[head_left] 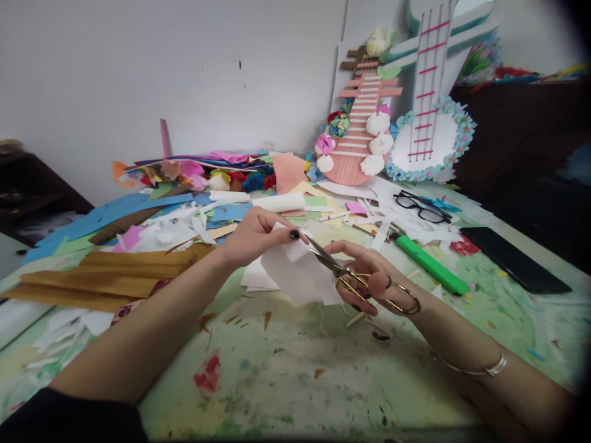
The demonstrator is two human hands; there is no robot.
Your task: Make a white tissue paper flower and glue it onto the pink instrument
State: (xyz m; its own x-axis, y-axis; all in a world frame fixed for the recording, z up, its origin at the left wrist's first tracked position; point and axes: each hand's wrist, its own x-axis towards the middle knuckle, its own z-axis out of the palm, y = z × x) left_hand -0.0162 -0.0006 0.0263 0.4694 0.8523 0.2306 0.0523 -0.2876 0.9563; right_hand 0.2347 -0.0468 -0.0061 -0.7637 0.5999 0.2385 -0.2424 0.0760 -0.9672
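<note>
My left grip [261, 237] pinches the white paper [295, 277], which hangs toward 5 o'clock. My right grip [379, 267] holds the scissors [339, 269] by their loops, blades at the paper's 2 o'clock edge. The scrap-dotted worktop [277, 387] gives room at 6 o'clock; a green tool [431, 264] lies at 3.

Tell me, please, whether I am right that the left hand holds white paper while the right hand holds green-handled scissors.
Not quite: the head view shows that the right hand holds gold-handled scissors, not green-handled ones. The left hand does hold white paper, as you say.
</note>
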